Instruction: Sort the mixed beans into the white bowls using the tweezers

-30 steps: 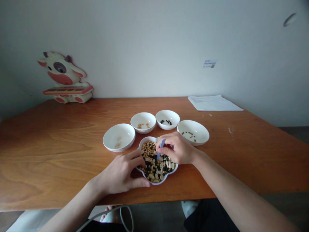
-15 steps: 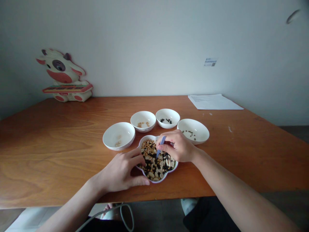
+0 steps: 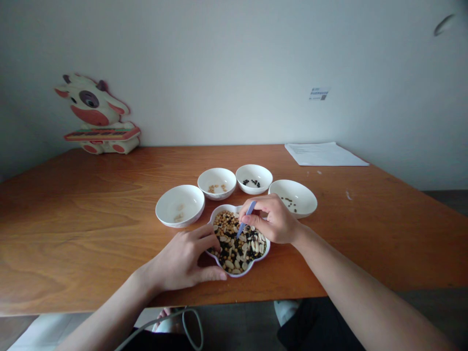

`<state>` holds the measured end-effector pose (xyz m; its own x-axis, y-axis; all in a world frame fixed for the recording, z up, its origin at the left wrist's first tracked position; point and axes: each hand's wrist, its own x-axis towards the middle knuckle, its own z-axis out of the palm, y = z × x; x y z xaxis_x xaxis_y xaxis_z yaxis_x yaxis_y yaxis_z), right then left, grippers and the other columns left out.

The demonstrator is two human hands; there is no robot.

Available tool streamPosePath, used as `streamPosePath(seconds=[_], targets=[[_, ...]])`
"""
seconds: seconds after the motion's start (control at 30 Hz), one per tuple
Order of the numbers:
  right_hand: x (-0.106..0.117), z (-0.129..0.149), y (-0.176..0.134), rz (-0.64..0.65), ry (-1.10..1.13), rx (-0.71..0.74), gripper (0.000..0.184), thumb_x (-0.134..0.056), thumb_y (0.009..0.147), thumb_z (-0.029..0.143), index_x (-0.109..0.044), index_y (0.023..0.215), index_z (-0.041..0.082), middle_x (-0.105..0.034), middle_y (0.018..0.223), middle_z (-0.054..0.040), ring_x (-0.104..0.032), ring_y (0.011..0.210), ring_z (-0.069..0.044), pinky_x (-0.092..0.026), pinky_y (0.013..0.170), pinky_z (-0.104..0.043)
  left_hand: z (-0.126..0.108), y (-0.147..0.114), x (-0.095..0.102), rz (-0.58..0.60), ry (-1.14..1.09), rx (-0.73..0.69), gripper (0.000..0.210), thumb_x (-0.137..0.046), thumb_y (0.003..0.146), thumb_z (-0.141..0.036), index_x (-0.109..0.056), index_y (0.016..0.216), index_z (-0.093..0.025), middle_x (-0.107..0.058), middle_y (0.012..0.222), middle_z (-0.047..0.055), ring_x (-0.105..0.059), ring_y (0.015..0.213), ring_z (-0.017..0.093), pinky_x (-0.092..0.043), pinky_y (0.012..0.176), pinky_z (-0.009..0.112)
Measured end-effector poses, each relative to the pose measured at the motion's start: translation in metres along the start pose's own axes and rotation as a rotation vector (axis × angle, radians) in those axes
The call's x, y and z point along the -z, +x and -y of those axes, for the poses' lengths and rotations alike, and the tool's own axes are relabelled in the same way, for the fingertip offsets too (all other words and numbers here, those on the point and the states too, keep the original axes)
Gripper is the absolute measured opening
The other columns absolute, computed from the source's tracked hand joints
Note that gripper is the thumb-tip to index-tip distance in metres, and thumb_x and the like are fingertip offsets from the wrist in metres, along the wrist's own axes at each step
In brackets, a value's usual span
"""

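A scalloped white tray (image 3: 239, 275) is filled with mixed beans and peanuts (image 3: 234, 264), in yellow, black and pale pieces. My left hand (image 3: 186, 258) grips the tray's left side, fingers over the rim and thumb along the near edge. Pinched in my right hand (image 3: 274, 220) are lavender tweezers (image 3: 246, 219), their tips down among the beans near the tray's middle. Whether the tips hold a bean is too small to tell. Behind the tray, white bowls stand in an arc: one with pale pieces (image 3: 170, 202), one with yellow beans (image 3: 217, 178), one with black beans (image 3: 254, 173), one with brownish beans (image 3: 304, 199).
A cow-shaped toy keyboard (image 3: 98, 117) stands at the back left of the wooden table (image 3: 91, 219). White papers (image 3: 325, 154) lie at the back right. Behind is a pale wall with a small label (image 3: 319, 94). A grey cable (image 3: 199, 326) loops below the front edge.
My right hand has shifted slightly right, and the tweezers lean more to the right, with their tips still in the beans. My left hand and the tray have stayed put.
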<state>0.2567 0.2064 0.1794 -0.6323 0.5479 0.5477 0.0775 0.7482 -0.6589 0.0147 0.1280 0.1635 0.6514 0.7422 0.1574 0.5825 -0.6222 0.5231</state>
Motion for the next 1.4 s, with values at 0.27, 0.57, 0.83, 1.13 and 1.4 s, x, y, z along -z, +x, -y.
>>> streamPosePath(seconds=[0.27, 0.57, 0.83, 1.13, 1.4], targets=[[-0.0012, -0.0032, -0.0002, 0.083, -0.053, 0.033, 0.017, -0.059, 0.088, 0.019, -0.067, 0.074, 0.014, -0.071, 0.072, -0.0057, -0.063, 0.063, -0.014, -0.047, 0.060, -0.026, -0.0002, 0.0003, 0.0001, -0.012, 0.018, -0.013, 0.042, -0.062, 0.091, -0.058, -0.061, 0.092, -0.016, -0.060, 0.094, 0.005, -0.056, 0.078, 0.019, -0.043, 0.064, 0.029], [-0.0031, -0.0038, -0.0005, 0.110, -0.034, 0.025, 0.015, -0.059, 0.087, 0.019, -0.067, 0.075, 0.014, -0.069, 0.071, -0.0049, -0.060, 0.062, -0.014, -0.045, 0.059, -0.026, 0.0016, 0.0003, -0.0010, -0.008, -0.004, -0.010, 0.038, -0.066, 0.090, -0.054, -0.061, 0.092, -0.016, -0.059, 0.096, 0.005, -0.057, 0.080, 0.020, -0.043, 0.066, 0.029], [-0.0029, -0.0036, -0.0003, 0.117, -0.011, 0.027, 0.015, -0.060, 0.087, 0.019, -0.067, 0.075, 0.014, -0.069, 0.071, -0.0050, -0.059, 0.061, -0.013, -0.044, 0.058, -0.026, 0.0006, 0.0004, 0.0000, -0.015, 0.009, -0.014, 0.040, -0.064, 0.091, -0.056, -0.061, 0.091, -0.016, -0.060, 0.095, 0.006, -0.057, 0.080, 0.019, -0.044, 0.065, 0.029], [-0.0030, -0.0022, 0.0005, 0.115, -0.024, 0.017, 0.017, -0.060, 0.089, 0.021, -0.067, 0.074, 0.014, -0.070, 0.072, -0.0052, -0.062, 0.064, -0.014, -0.047, 0.060, -0.027, 0.0004, 0.0001, -0.0009, -0.014, 0.001, -0.010, 0.040, -0.066, 0.089, -0.055, -0.062, 0.091, -0.016, -0.060, 0.095, 0.006, -0.057, 0.080, 0.019, -0.045, 0.066, 0.029], [-0.0038, -0.0026, 0.0003, 0.090, -0.029, 0.029, 0.017, -0.060, 0.089, 0.020, -0.067, 0.074, 0.015, -0.071, 0.072, -0.0052, -0.063, 0.064, -0.014, -0.048, 0.061, -0.027, 0.0006, 0.0007, -0.0003, -0.007, 0.008, 0.006, 0.041, -0.064, 0.090, -0.057, -0.062, 0.092, -0.016, -0.059, 0.095, 0.006, -0.057, 0.079, 0.019, -0.045, 0.065, 0.030]])
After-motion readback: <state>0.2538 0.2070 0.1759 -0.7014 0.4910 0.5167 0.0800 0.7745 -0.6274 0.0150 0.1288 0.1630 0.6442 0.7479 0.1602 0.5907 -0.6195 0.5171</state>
